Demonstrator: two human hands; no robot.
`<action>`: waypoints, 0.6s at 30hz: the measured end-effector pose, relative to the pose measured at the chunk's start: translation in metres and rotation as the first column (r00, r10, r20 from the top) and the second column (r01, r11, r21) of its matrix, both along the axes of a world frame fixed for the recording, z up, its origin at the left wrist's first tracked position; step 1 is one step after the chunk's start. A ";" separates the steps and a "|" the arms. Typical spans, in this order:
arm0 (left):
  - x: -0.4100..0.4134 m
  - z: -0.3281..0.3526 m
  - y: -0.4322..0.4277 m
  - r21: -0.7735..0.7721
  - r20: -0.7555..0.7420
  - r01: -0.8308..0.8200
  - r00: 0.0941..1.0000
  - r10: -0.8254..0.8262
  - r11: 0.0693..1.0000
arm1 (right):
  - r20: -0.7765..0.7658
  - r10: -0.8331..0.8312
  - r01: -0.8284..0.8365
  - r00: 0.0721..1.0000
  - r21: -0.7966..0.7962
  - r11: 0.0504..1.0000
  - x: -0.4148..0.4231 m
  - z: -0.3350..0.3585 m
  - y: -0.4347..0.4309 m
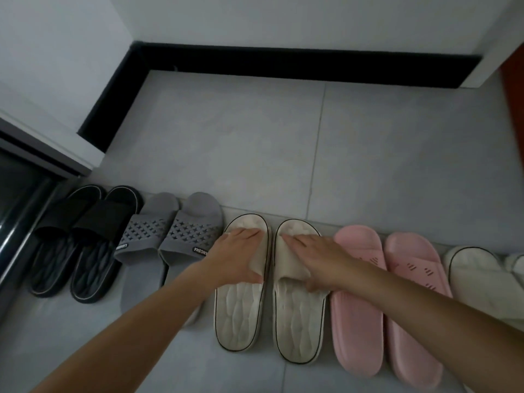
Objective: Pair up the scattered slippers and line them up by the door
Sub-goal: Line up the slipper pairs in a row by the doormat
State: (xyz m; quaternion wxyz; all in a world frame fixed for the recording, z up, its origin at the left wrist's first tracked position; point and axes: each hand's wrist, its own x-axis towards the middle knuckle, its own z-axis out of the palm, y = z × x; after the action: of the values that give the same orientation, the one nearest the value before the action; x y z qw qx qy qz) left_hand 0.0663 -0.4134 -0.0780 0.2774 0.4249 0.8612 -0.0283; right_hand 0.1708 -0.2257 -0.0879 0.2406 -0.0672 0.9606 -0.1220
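Slippers lie in a row on the grey tiled floor, toes pointing away from me. From the left: a black pair [82, 242], a grey pair [170, 245] with star cut-outs, a cream pair, a pink pair [382, 302] and a white slipper [479, 282] at the right edge. My left hand [238, 255] lies over the strap of the left cream slipper [241, 310], thumb at the strap's near edge. My right hand [320, 259] lies the same way on the right cream slipper [297, 319]. Both cream slippers rest flat on the floor, side by side.
A dark doorway with a metal frame [25, 199] is at the left beside the black pair. A white wall with a black skirting board [283, 66] runs along the back. Bare tiles [368, 154] lie between the row and the wall.
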 end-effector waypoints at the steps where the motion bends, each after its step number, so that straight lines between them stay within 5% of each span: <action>1: -0.003 0.000 0.001 0.008 0.000 0.025 1.000 -0.025 1.000 | -0.013 -0.004 0.004 1.000 0.015 1.000 0.000 0.000 -0.001; 14: -0.019 -0.010 0.013 0.020 -0.048 0.092 0.995 -0.090 0.996 | 0.032 -0.072 0.069 0.997 0.086 0.994 -0.001 0.005 -0.007; 18: -0.023 -0.002 0.000 0.031 0.047 0.095 0.994 -0.097 0.995 | 0.115 -0.083 0.075 0.990 0.074 0.994 -0.001 0.015 -0.004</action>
State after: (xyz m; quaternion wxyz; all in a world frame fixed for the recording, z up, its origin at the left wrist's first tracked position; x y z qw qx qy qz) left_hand 0.0432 -0.4130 -0.0802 0.2904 0.4703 0.8331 -0.0188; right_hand 0.1702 -0.2300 -0.0726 0.2942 -0.0133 0.9502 -0.1017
